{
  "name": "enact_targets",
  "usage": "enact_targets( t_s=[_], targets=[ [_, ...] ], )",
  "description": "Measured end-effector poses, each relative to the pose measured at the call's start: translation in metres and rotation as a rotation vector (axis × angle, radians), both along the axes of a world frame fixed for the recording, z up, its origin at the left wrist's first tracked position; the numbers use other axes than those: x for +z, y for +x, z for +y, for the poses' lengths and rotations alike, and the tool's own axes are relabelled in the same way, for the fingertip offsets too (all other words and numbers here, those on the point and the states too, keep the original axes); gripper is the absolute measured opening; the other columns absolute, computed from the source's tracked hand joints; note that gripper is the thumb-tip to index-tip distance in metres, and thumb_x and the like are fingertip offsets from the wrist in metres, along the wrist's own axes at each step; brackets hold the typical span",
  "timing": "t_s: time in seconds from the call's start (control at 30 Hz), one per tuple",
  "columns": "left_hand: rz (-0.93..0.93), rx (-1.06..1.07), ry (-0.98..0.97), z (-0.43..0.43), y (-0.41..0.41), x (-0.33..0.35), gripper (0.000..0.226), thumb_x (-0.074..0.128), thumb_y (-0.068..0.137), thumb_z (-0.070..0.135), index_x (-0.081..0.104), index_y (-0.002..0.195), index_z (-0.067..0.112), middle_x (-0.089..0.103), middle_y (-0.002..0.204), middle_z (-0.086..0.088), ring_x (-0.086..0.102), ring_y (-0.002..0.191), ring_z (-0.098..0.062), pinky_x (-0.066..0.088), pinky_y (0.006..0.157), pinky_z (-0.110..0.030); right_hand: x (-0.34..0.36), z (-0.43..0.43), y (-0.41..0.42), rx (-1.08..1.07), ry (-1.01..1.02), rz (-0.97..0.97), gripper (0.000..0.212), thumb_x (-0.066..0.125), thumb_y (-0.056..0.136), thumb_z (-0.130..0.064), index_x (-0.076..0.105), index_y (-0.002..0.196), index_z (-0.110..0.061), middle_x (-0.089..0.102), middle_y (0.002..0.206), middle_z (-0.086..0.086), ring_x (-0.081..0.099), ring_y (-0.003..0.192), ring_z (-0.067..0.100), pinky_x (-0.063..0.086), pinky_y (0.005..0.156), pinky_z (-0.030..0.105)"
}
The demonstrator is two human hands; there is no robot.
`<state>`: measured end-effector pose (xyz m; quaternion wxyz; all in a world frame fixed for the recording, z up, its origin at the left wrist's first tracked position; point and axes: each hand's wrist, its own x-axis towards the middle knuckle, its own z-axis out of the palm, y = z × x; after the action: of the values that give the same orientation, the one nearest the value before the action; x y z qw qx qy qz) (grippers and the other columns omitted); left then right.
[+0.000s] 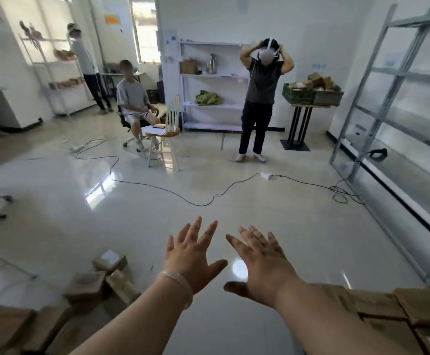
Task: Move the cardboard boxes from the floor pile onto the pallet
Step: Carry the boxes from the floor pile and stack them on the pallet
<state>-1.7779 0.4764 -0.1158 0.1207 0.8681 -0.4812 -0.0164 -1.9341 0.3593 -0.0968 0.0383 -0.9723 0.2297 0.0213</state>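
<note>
Both my hands are stretched out in front of me over the shiny floor, fingers spread and holding nothing. My left hand (192, 254) wears a clear bracelet at the wrist; my right hand (262, 262) is beside it, a small gap apart. A loose pile of brown cardboard boxes (98, 283) lies on the floor at the lower left, below my left arm. More flat-lying cardboard boxes (388, 306) are packed side by side at the lower right, under my right forearm; what they rest on is hidden.
A black cable (183, 196) snakes across the floor ahead. A wooden chair (166, 134), a seated person (133, 103) and a standing person wearing a headset (261, 98) are further back. Metal shelving (388, 103) lines the right wall, and white shelves (214, 85) stand at the back.
</note>
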Motion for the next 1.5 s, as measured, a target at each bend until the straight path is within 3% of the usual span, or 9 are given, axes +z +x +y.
enact_targets(
  t_s=[0.33,0.67,1.0,1.27,1.5],
  targets=[
    [0.060,0.218,0.085,-0.055,0.084,0.000,0.087,0.040,0.086,0.075,-0.016,0.148,0.049,-0.019,0.162,0.009,-0.012,0.150,-0.021,-0.001,0.120,-0.055,-0.025,-0.082,0.120,0.261,0.002,0.080,0.099,0.037,0.082,-0.082,-0.018,0.153,-0.040,-0.027,0.162,-0.006,-0.038,0.136,0.008,-0.026,0.112,0.042],
    [0.128,0.488,0.171,-0.089,0.145,-0.015,0.088,0.039,0.084,0.077,-0.019,0.146,0.052,-0.020,0.162,0.009,-0.013,0.150,-0.021,-0.003,0.118,-0.055,-0.031,-0.143,0.224,0.511,0.032,0.140,0.097,0.037,0.085,-0.079,-0.019,0.153,-0.038,-0.026,0.162,-0.004,-0.031,0.145,0.015,-0.024,0.115,0.046],
    [0.229,0.705,0.169,-0.021,0.254,-0.054,0.090,0.041,0.080,0.078,-0.016,0.146,0.054,-0.015,0.163,0.010,-0.011,0.150,-0.019,-0.003,0.119,-0.056,-0.054,-0.088,0.358,0.698,0.034,0.208,0.097,0.042,0.085,-0.077,-0.014,0.155,-0.038,-0.022,0.164,-0.003,-0.026,0.148,0.016,-0.021,0.117,0.046],
    [0.272,0.733,0.128,0.054,0.365,-0.058,0.088,0.045,0.084,0.072,-0.014,0.147,0.053,-0.018,0.162,0.008,-0.011,0.150,-0.020,-0.005,0.117,-0.054,-0.048,-0.015,0.486,0.744,-0.004,0.192,0.098,0.045,0.085,-0.074,-0.010,0.156,-0.037,-0.017,0.165,-0.004,-0.022,0.149,0.015,-0.020,0.118,0.044],
    [0.270,0.751,0.109,0.101,0.433,-0.067,0.089,0.043,0.084,0.075,-0.018,0.145,0.054,-0.018,0.162,0.010,-0.011,0.150,-0.020,-0.004,0.117,-0.054,-0.054,0.029,0.549,0.809,-0.037,0.243,0.098,0.046,0.085,-0.073,-0.013,0.155,-0.038,-0.019,0.164,-0.004,-0.023,0.149,0.015,-0.020,0.117,0.044]
  ],
)
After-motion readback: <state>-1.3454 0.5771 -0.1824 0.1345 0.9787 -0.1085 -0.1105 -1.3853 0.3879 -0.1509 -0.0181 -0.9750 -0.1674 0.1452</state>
